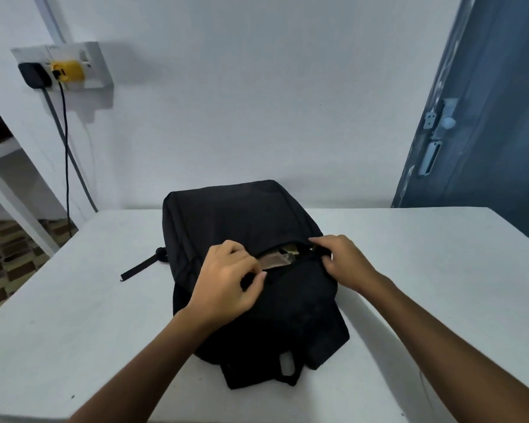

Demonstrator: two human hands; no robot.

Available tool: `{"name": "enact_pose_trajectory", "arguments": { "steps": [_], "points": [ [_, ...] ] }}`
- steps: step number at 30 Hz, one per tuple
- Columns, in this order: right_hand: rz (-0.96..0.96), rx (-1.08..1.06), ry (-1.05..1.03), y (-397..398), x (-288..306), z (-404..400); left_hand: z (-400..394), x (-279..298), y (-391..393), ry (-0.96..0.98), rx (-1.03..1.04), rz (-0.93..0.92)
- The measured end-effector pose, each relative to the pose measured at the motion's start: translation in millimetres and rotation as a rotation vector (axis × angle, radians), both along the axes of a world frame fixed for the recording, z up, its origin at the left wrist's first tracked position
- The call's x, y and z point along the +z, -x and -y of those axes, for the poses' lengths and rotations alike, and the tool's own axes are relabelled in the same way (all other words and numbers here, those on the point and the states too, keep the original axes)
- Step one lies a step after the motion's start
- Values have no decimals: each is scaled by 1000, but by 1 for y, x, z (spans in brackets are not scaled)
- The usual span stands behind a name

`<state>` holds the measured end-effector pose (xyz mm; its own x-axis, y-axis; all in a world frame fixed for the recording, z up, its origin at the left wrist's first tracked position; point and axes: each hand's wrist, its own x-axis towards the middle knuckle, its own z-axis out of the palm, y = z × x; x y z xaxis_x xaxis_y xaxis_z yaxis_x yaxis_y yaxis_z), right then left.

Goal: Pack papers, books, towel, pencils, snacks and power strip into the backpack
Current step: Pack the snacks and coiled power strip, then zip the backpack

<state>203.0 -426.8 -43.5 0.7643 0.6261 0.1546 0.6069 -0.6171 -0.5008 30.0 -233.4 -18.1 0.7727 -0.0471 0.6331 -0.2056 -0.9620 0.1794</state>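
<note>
A black backpack (245,239) lies flat at the centre of a white table (425,254), its far end close to the table's back edge below the pale wall and its carry handle (287,366) pointing toward the lower middle of the frame; bare tabletop stretches wide to the left and right of it, and a strip also stays free between the handle and the near edge. One strap (141,265) trails off the bag's left side across the table. A pocket opening (284,254) across the middle of the bag gapes slightly, showing a brownish, paper-like edge inside; what it is cannot be told. The left hand (229,276) sits at the left end of that opening, fingers curled, thumb and forefinger pinching the black fabric at the opening's lower lip. The right hand (339,261) sits at the right end, fingers bent and closed on the small zipper pull (313,248). In the upper left a wall socket (64,67) carries a yellow plug (69,70) and a black adapter (34,75), cables hanging down; a blue door (483,117) stands at the right edge
</note>
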Motion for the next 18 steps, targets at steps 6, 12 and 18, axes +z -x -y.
{"name": "enact_pose_trajectory", "arguments": {
  "steps": [6,12,18],
  "points": [
    [-103,52,61,-22,26,-3,48,16,-52,-22,73,-90],
    [-381,105,-85,-38,62,-3,76,17,-111,-101,336,-255],
    [-302,211,-60,-47,74,0,85,15,-120,2,292,-118]
  ]
}}
